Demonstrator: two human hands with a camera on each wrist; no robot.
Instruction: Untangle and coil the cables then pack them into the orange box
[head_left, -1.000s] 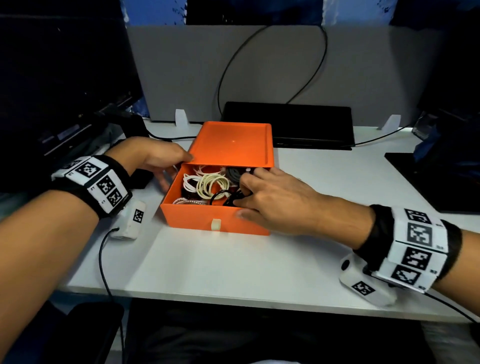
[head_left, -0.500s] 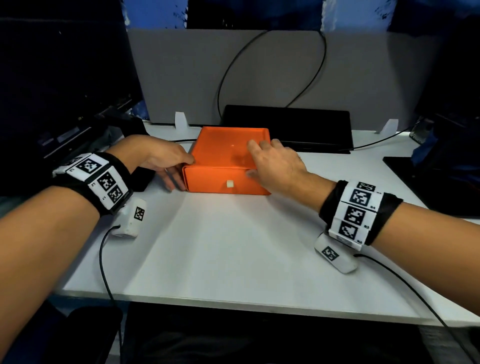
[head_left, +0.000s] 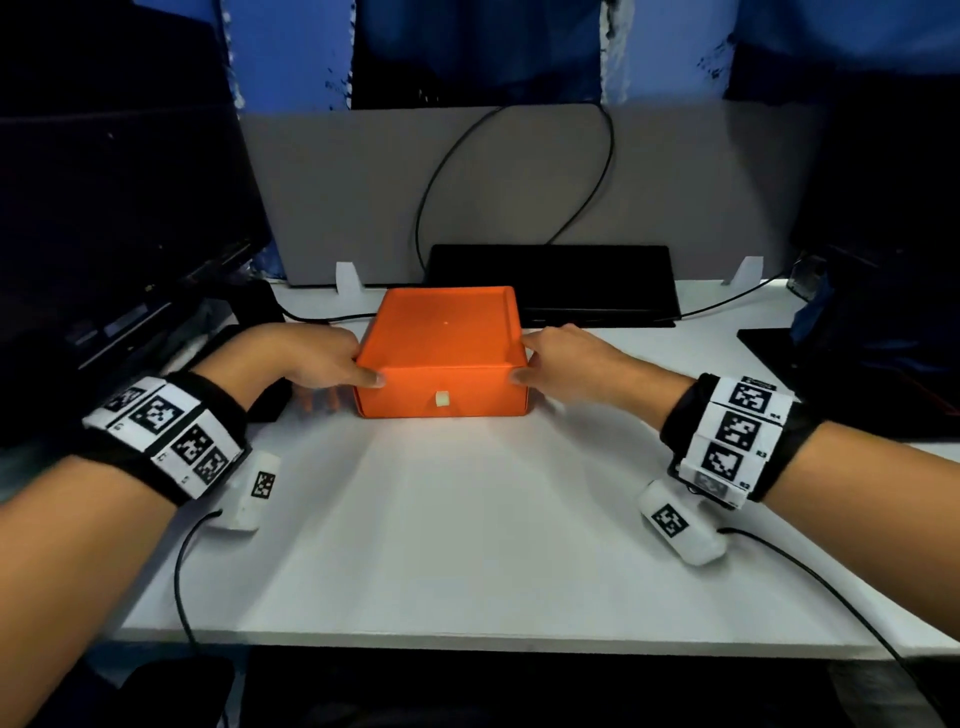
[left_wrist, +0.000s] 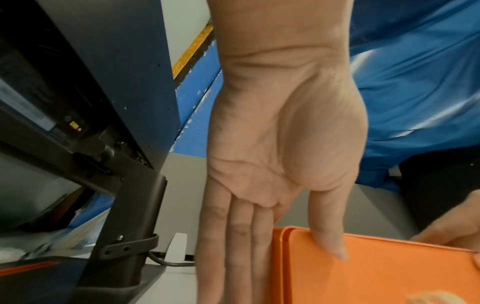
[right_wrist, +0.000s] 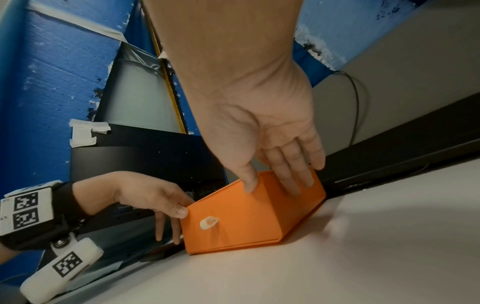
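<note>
The orange box (head_left: 441, 343) sits closed on the white table (head_left: 467, 545), a small white latch (head_left: 442, 399) on its front wall. No cables show; the lid hides the inside. My left hand (head_left: 332, 369) is at the box's left side, thumb on the front top corner, fingers straight down along the left wall (left_wrist: 239, 236). My right hand (head_left: 561, 364) mirrors it, thumb on the front right corner and straight fingers (right_wrist: 293, 181) pressed flat on the right wall. The box (right_wrist: 233, 222) stands level between both hands.
A flat black device (head_left: 550, 280) lies just behind the box against a grey partition (head_left: 675, 182), where a black cable (head_left: 431, 176) loops. A dark monitor (head_left: 119, 234) and its stand fill the left. Dark objects (head_left: 857, 338) sit at the right edge.
A second ago the box was open with coiled cables and my right hand inside. The lid came down, and my right hand has moved from the lid to the right side.
</note>
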